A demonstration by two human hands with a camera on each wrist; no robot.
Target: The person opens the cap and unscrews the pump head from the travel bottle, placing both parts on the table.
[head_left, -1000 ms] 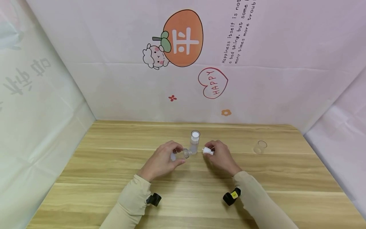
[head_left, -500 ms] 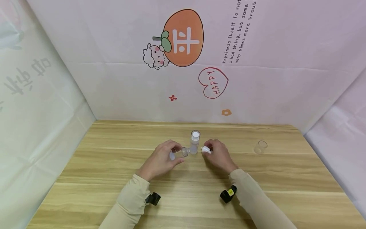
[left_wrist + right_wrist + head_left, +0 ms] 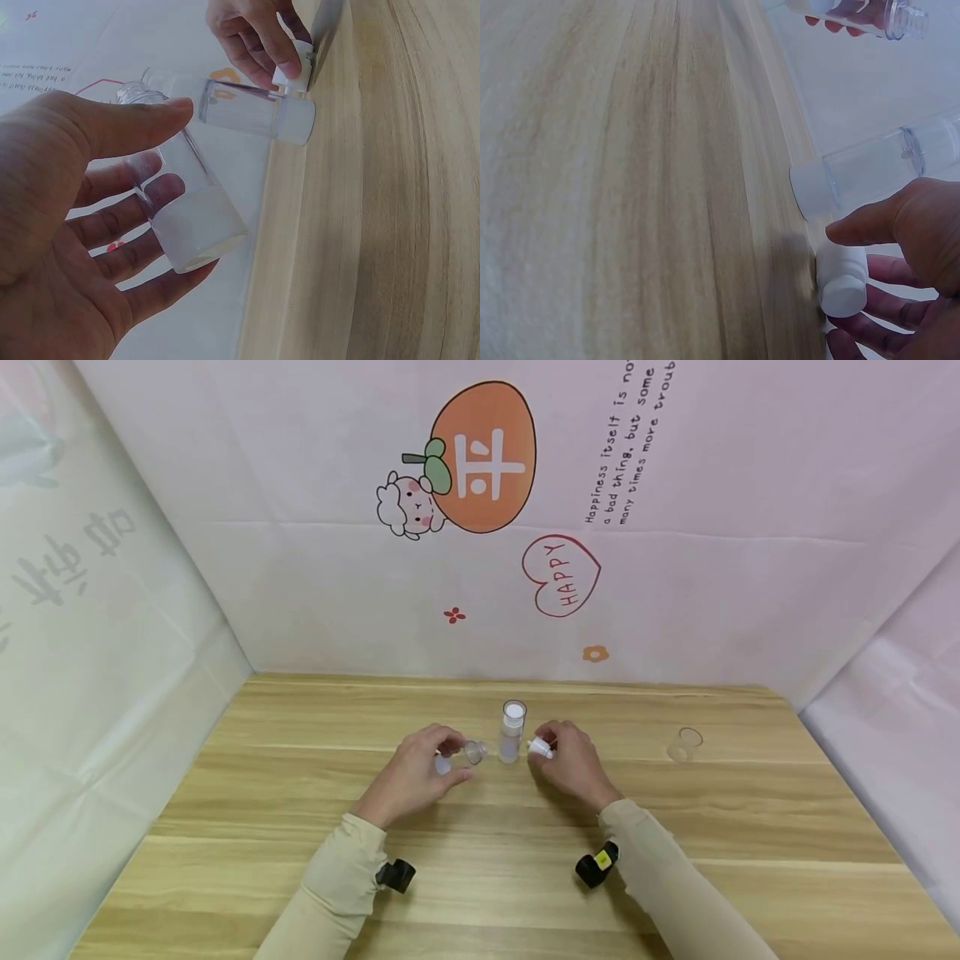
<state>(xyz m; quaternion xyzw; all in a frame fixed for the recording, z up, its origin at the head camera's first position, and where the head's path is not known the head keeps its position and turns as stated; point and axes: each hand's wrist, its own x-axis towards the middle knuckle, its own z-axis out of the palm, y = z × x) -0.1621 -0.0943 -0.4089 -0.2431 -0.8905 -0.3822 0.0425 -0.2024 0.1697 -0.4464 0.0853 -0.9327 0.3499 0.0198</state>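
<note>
My left hand point(image 3: 416, 775) holds a clear bottle point(image 3: 196, 221) with a frosted white base, tilted, between thumb and fingers. Its threaded neck point(image 3: 913, 22) is bare and points toward the middle. In my right hand point(image 3: 576, 768) is a small white pump top point(image 3: 842, 281), pinched by thumb and fingers low over the table; whether it touches the wood I cannot tell. Between the two hands a second clear bottle point(image 3: 511, 739) with a white base stands upright, a white top showing inside its clear upper part. Neither hand visibly grips that one.
A clear cup-like cover point(image 3: 684, 745) stands on the wooden table point(image 3: 480, 893), off to the right. Behind the table's far edge hangs a printed cloth point(image 3: 337, 602), with more cloth at both sides.
My left hand has drawn left and slightly away with its bottle, widening the gap to the standing bottle. My right hand has shifted slightly left and away with the pump top.
</note>
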